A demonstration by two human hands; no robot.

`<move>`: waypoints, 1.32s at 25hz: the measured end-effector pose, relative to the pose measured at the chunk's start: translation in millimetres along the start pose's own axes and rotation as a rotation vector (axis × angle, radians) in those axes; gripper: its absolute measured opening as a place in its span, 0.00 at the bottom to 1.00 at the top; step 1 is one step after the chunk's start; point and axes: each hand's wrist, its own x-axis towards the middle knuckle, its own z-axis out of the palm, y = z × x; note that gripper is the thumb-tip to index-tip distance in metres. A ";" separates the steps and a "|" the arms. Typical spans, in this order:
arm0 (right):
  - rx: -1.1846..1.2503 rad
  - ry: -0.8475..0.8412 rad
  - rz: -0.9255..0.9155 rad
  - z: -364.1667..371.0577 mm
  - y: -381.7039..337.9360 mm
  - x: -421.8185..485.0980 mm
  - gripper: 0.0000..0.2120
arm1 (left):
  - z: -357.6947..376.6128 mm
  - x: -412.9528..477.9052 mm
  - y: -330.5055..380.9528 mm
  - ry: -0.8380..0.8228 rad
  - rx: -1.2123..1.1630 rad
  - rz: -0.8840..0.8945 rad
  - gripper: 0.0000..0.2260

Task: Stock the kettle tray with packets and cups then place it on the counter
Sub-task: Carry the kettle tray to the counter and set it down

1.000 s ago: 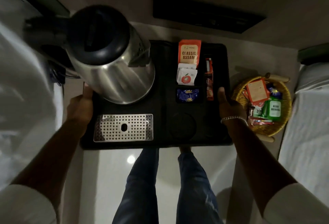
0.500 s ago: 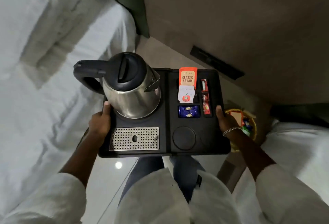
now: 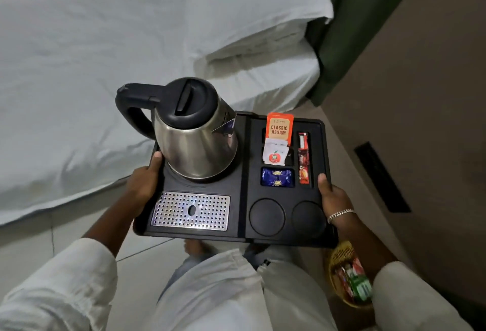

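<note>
I carry a black kettle tray (image 3: 243, 194) in the air in front of my body. My left hand (image 3: 143, 182) grips its left edge and my right hand (image 3: 332, 195) grips its right edge. A steel kettle (image 3: 196, 136) with a black lid stands on the tray's left half, above a perforated metal drip plate (image 3: 190, 211). The right half holds an orange Classic Assam packet (image 3: 279, 128), white sachets (image 3: 274, 153), blue packets (image 3: 277, 177) and red sticks (image 3: 303, 158). Both round cup recesses (image 3: 267, 217) hold no cups.
A bed with white sheets (image 3: 92, 68) and pillows fills the left and top. A woven basket of packets (image 3: 347, 278) sits low at the right, by a brown wall with a dark vent (image 3: 381, 175). Pale floor tiles (image 3: 65, 228) lie below the tray.
The tray has risen with me and swung left, away from the wall toward the bed. The basket has dropped from beside my right hand to below it.
</note>
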 end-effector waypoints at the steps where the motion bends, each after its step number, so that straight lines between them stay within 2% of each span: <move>1: -0.032 -0.018 -0.040 11.7 -17.0 -1.9 0.30 | -19.7 1.1 -13.4 0.017 -0.041 -0.013 0.40; 4: -0.139 -0.054 -0.163 52.1 -69.9 -9.1 0.32 | -77.2 3.9 -54.4 0.064 -0.167 -0.047 0.36; 7: -0.213 -0.099 -0.277 98.1 -118.0 -26.5 0.28 | -133.0 9.8 -93.9 0.118 -0.258 -0.044 0.32; 12: -0.375 -0.168 -0.459 185.7 -211.7 -57.5 0.34 | -219.7 14.0 -161.1 0.268 -0.392 -0.061 0.28; 14: -0.436 -0.193 -0.556 223.5 -248.7 -73.7 0.34 | -250.9 11.2 -187.1 0.336 -0.448 -0.080 0.28; 20: -0.539 -0.355 -0.781 359.8 -349.2 -129.8 0.40 | -343.6 -8.9 -276.1 0.535 -0.617 -0.236 0.31; 22: -0.575 -0.406 -0.849 402.2 -378.3 -153.8 0.40 | -373.0 -11.3 -301.1 0.600 -0.639 -0.274 0.28; 29: -0.663 -0.550 -0.990 562.0 -459.9 -233.1 0.38 | -488.8 -3.0 -388.6 0.775 -0.714 -0.394 0.26; 33: -0.719 -0.631 -1.044 659.4 -503.4 -287.7 0.40 | -556.3 3.2 -436.6 0.803 -0.721 -0.467 0.31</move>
